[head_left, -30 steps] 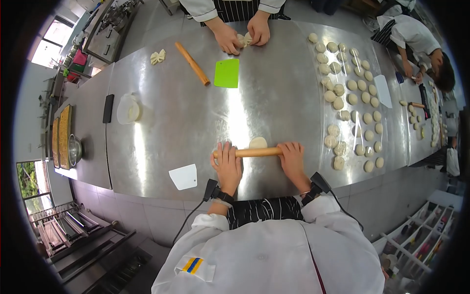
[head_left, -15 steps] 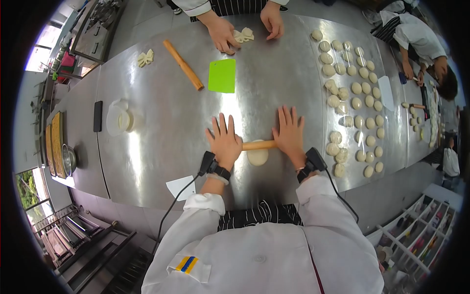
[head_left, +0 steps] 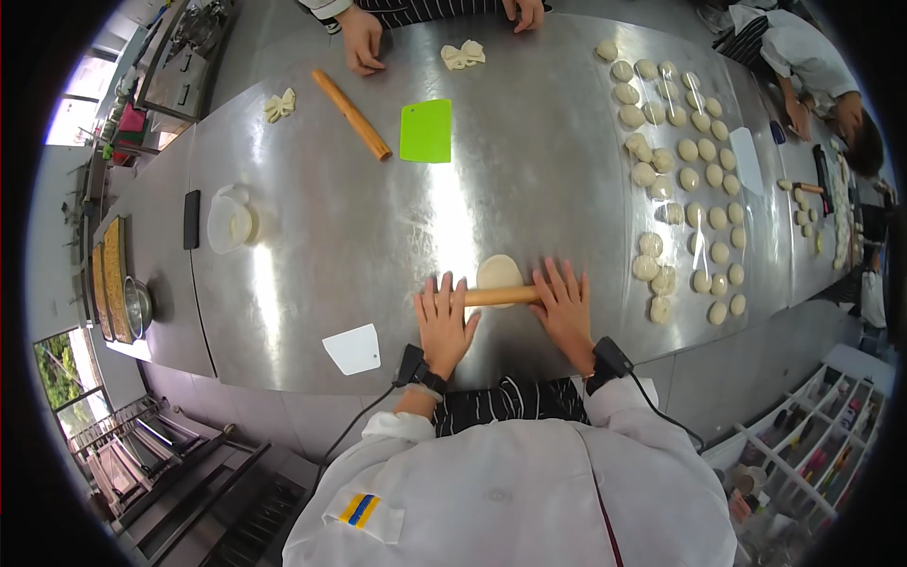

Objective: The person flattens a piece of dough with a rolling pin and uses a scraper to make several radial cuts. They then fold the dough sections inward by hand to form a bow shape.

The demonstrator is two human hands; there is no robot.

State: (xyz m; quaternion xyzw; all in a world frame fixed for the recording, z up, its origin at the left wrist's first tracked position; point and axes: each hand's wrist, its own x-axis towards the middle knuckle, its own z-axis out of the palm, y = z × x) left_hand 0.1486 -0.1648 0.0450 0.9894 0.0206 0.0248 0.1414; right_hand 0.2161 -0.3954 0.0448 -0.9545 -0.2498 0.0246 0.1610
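A wooden rolling pin [head_left: 501, 296] lies crosswise over the near part of a flattened round of dough [head_left: 499, 270] on the steel table. My left hand [head_left: 443, 326] rests flat on the pin's left end, its fingers stretched forward. On the right end lies my right hand [head_left: 566, 317], also flat with fingers apart. Neither hand wraps round the pin. Left of my left hand is a white dough scraper [head_left: 352, 350].
Farther off lie a green scraper [head_left: 426, 132], another rolling pin [head_left: 351, 115] and shaped dough pieces [head_left: 463, 57]. Several dough balls [head_left: 689, 178] fill the right side. A plastic jug [head_left: 230, 223] stands left. Across the table is another person's hand [head_left: 362, 41].
Both my hands and the rolling pin have come toward me, from the dough's far edge to its near part. The other person's hands have drawn back from the shaped dough.
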